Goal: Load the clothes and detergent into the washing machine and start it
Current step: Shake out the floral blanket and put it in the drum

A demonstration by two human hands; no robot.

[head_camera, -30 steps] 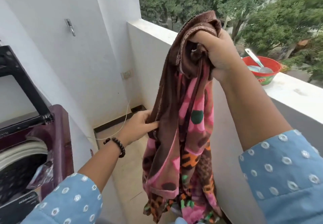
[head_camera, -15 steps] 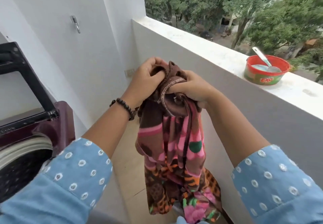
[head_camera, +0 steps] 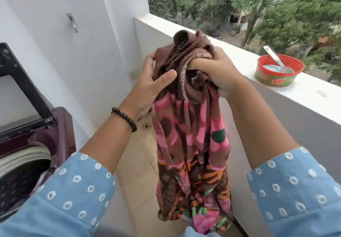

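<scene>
While your right hand (head_camera: pixel 215 74) is fisted tight on the bunched top of the patterned cloth (head_camera: pixel 191 144), your left hand (head_camera: pixel 149 87) is only half closed, thumb pressed on the brown hem with the fingers loose behind it. The cloth hangs between both forearms over the balcony floor (head_camera: pixel 136 172), tail end down near the bottom edge of view, and I can't tell if it touches the tiles. The washing machine (head_camera: pixel 36 144) sits at your left with the lid (head_camera: pixel 20 89) up and the drum open. Risks as I read them: the long tail drags the floor or snags the lid hinge as you swing left; the left grip slips and the bundle unfurls, draping over the machine's rim. The detergent tub (head_camera: pixel 278 72) with its scoop (head_camera: pixel 275 59) sits on the parapet ledge (head_camera: pixel 313 96), close to its outer edge, so a right elbow swing could knock it off
</scene>
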